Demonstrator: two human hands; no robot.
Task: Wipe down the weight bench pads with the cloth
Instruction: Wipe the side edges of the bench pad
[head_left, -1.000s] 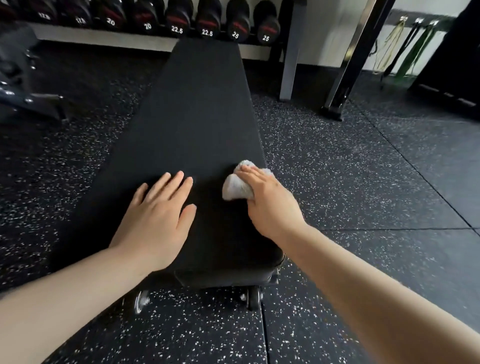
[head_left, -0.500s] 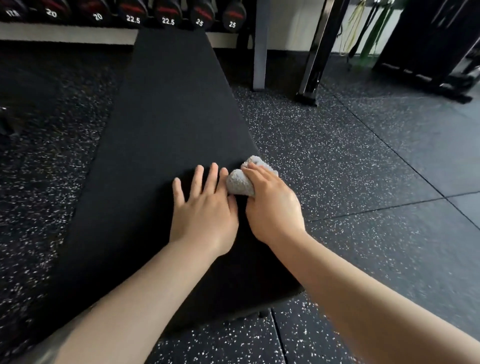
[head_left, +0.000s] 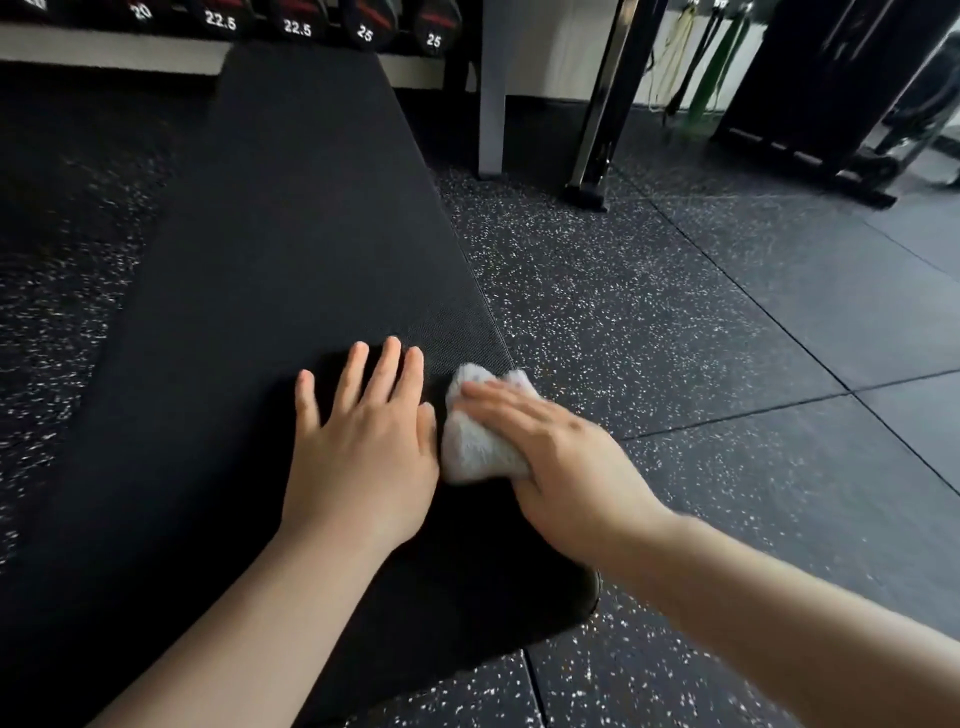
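A gym floor (head_left: 675, 322) of dark speckled rubber tiles runs under a long black bench (head_left: 291, 234), with a row of numbered dumbbells (head_left: 332, 21) on a rack beyond the bench's far end and coloured bands (head_left: 711, 67) hanging at the far right.

The left hand (head_left: 358, 441) lies flat on the pad near the bench's near end, its fingers straight and spread and holding nothing; it probably serves to prop the person while they lean over the pad. Just beside it, touching or nearly so, the right hand (head_left: 561, 462) presses a bunched pale cloth (head_left: 472, 436) onto the pad close to the bench's right edge. Its fingers lie fairly straight over the top of the wad, and the thumb looks to tuck under the near side, which would keep the cloth gathered under the palm as it rubs.

The right hand is smeared by motion, so the exact hold on the cloth is hard to make out. The bench's frame and legs are hidden beneath the pad, its near-left part is cut off by the forearm and the picture's edge, and the dumbbells are cropped at the top.
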